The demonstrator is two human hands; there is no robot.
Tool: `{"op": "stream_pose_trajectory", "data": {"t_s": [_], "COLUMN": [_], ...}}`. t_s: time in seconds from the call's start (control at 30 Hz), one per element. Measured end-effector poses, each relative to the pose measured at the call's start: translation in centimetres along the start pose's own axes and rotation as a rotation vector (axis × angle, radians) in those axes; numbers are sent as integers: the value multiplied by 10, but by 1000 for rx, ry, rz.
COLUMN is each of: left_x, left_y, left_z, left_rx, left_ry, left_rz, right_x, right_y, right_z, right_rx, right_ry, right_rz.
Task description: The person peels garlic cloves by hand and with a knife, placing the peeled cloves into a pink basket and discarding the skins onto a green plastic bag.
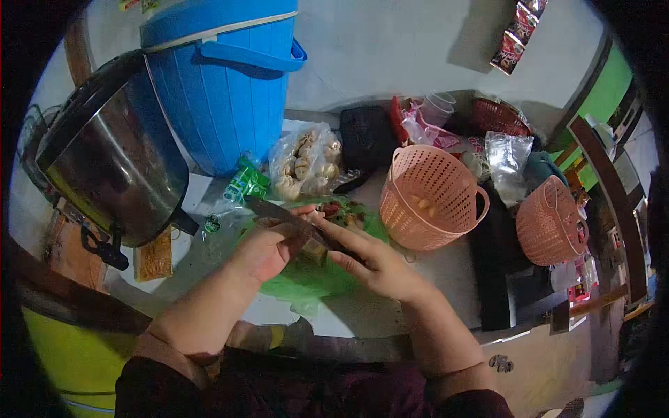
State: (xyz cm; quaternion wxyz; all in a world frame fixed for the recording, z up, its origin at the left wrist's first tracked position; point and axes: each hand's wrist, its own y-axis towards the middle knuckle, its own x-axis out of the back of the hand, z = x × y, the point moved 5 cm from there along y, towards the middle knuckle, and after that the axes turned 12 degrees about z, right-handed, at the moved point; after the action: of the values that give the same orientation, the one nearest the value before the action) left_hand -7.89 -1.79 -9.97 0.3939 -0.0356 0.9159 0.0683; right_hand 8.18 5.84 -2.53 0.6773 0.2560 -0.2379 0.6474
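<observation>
Over a green plastic bag (293, 284) spread on the table, my two hands meet at the fingers. My right hand (380, 265) is closed on a knife (310, 231), whose dark blade points up and to the left across my left hand. My left hand (261, 252) is closed, its fingertips close to those of my right hand. Whatever it holds is hidden by the blade and fingers. Dark reddish bits (334, 207) lie on the green bag behind my hands. To the right stands a pink basket (433, 188) with a few pale pieces (422, 205) inside.
A clear bag of pale bulbs (306, 164) sits behind my hands. A blue lidded bucket (223, 97) and a dark glossy container (118, 146) stand at the left. Another pink basket (550, 226) is at the right. A red woven basket (498, 117) lies at the back.
</observation>
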Motion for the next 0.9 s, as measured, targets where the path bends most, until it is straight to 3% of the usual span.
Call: {"op": "stream_pose_trajectory", "data": {"t_s": [0.13, 0.37, 0.7, 0.9], "left_x": [1, 5, 5, 8], "left_y": [2, -1, -4, -5], "left_z": [1, 6, 6, 10], "left_rx": [-38, -53, -130, -139], "left_ry": [1, 41, 27, -15], "left_rz": [28, -103, -158, -163], "right_x": [-3, -2, -6, -6], "right_y": [0, 0, 3, 2], "right_z": [6, 10, 6, 13], "right_rx": [103, 4, 32, -13], "right_ry": [-75, -92, -9, -171], "right_rz": [-110, -120, -79, -92]}}
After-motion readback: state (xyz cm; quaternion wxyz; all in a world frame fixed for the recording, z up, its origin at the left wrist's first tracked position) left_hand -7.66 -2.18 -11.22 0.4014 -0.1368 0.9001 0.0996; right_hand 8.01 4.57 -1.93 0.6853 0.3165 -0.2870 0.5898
